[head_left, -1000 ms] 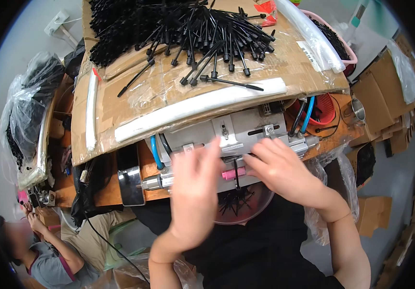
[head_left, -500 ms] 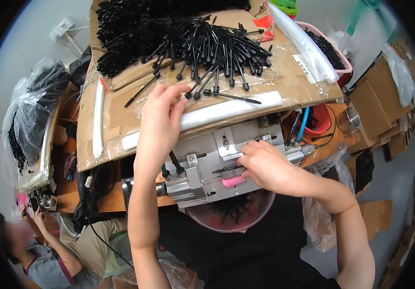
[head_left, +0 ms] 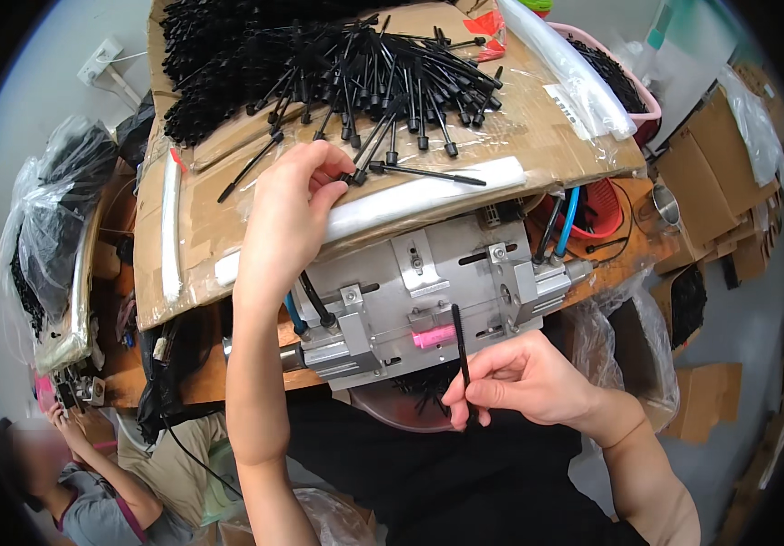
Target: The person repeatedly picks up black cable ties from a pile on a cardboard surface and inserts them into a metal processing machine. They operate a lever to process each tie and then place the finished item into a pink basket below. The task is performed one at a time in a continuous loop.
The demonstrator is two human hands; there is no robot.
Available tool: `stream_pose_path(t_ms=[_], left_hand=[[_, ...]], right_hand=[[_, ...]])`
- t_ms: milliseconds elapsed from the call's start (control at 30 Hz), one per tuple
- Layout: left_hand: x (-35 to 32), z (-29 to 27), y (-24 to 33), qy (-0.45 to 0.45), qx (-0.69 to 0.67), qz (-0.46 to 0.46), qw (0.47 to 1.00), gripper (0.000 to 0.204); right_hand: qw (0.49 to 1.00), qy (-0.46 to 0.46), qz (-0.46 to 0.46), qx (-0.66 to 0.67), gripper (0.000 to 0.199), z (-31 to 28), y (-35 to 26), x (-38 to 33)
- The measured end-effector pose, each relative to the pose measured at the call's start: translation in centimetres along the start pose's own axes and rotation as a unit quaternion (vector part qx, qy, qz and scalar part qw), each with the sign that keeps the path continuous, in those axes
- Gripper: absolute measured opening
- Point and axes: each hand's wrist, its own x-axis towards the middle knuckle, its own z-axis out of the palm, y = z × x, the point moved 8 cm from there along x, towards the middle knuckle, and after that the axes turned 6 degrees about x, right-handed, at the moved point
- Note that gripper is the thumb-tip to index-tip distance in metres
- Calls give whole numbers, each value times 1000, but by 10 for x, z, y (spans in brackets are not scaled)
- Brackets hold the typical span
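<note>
My left hand [head_left: 287,209] reaches up over the cardboard, thumb and fingers pinched on the capped end of a black mascara wand [head_left: 374,146] at the front of a loose pile of wands [head_left: 392,73]. My right hand [head_left: 528,378] holds another thin mascara wand [head_left: 461,341] between thumb and fingers, in front of the metal fixture [head_left: 374,314]. This one stands nearly upright, dark brush end up. Just left of it, a pink block [head_left: 434,338] sits at the middle of the fixture. Beneath the fixture, a clear bowl [head_left: 392,411] with black wands is partly hidden.
A white plastic-wrapped strip [head_left: 410,205] lies along the front of the cardboard sheet [head_left: 228,205]. Blue and black hoses [head_left: 570,223] and a red basket [head_left: 603,214] are right of the fixture. At the lower left sits another person [head_left: 101,482].
My right hand has drawn back from the fixture toward me, bringing a mascara wand out with it. My left hand stays at the pile, its fingers closing on a wand. The view has shifted slightly.
</note>
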Motion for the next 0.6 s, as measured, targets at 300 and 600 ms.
stream_pose_path(t_ms=[300,600], left_hand=[[-1,-8,10,-15,21,-13,1000,16],[-46,-31,9,11,53,-7,999,13]], right_hand=[[912,-14,-126,-390,19,-7,17,6],[580,208,-424,-664,7,11,-144,37]])
